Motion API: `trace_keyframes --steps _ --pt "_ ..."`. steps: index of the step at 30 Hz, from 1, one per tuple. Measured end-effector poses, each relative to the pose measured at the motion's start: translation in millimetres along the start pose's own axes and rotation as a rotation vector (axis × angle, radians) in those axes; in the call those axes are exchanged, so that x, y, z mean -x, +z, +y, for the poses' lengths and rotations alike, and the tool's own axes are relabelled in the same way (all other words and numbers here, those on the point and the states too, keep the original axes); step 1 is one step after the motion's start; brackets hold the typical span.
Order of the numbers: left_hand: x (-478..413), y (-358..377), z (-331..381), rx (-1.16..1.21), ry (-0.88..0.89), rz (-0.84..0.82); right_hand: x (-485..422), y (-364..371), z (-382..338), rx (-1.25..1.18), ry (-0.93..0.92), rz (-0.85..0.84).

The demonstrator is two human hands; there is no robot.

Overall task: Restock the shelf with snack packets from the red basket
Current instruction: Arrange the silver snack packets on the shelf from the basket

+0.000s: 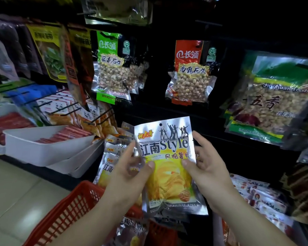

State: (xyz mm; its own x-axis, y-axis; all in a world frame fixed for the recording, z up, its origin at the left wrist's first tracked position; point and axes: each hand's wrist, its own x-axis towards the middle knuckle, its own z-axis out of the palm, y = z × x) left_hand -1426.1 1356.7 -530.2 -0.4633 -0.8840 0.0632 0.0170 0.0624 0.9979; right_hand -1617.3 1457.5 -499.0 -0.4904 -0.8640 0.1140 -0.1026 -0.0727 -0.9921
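Both my hands hold one chip packet [169, 164] upright, left hand [132, 171] and right hand [206, 167] pinching its sides, above the red basket [68, 210]; matching hung packets [114, 151] sit just left.

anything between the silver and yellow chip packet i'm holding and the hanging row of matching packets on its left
Only your own left hand, whose fingers overlap the hanging row of matching packets. The silver and yellow chip packet, also held by the right hand, sits right beside that row.
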Motion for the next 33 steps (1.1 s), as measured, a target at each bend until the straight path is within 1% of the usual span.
trace_keyframes --steps 2,6,9,15,16,17,19,20,21,24,26,28,31,32,33 --pt "3.1 3.5 -0.4 0.03 -0.054 -0.036 0.8 -1.2 1.5 -0.009 0.022 0.035" --pt "3.8 6.9 -2.8 -0.009 0.039 -0.01 2.3 -0.7 4.5 -0.064 0.018 0.034" --pt "4.8 6.4 0.4 -0.018 0.058 0.029 2.2 1.5 3.8 -0.13 0.048 0.075" --pt "9.6 6.8 10.3 0.003 0.031 0.09 2.0 1.9 7.1 -0.07 -0.001 0.108" --pt "10.3 6.1 11.5 0.0 0.019 0.065 0.9 1.9 7.3 -0.072 -0.009 0.124" --pt "11.6 5.1 12.7 -0.013 0.005 0.003 -0.4 1.5 7.4 -0.067 -0.014 0.146" --pt "15.2 2.5 16.9 -0.056 -0.03 -0.194 -3.2 -0.4 5.7 -0.065 0.0 0.184" --pt "16.8 1.6 19.2 -0.074 -0.046 -0.266 -4.2 -2.3 5.0 -0.068 0.011 0.177" --pt "17.4 0.9 20.0 -0.088 -0.05 -0.29 -4.6 -4.7 4.7 -0.067 0.019 0.136" --pt "13.6 1.2 18.0 -0.026 -0.015 -0.214 -4.3 -11.7 4.5 -0.121 0.061 -0.095" --pt "11.0 -0.7 17.4 0.036 -0.006 -0.164 -3.9 -14.2 5.0 -0.138 0.09 -0.195" --pt "10.3 -3.4 17.2 0.039 -0.01 -0.175 -3.5 -13.9 7.9 -0.1 0.103 -0.161" --pt "11.2 -7.0 18.0 -0.141 -0.016 -0.236 -3.2 -14.7 11.7 -0.062 0.112 -0.061" --pt "11.2 -7.5 18.2 -0.174 -0.005 -0.234 -3.3 -16.6 10.7 -0.07 0.093 -0.074" --pt "10.6 -8.0 18.3 -0.173 0.007 -0.204 -2.9 -19.0 8.7 -0.067 0.089 -0.123"
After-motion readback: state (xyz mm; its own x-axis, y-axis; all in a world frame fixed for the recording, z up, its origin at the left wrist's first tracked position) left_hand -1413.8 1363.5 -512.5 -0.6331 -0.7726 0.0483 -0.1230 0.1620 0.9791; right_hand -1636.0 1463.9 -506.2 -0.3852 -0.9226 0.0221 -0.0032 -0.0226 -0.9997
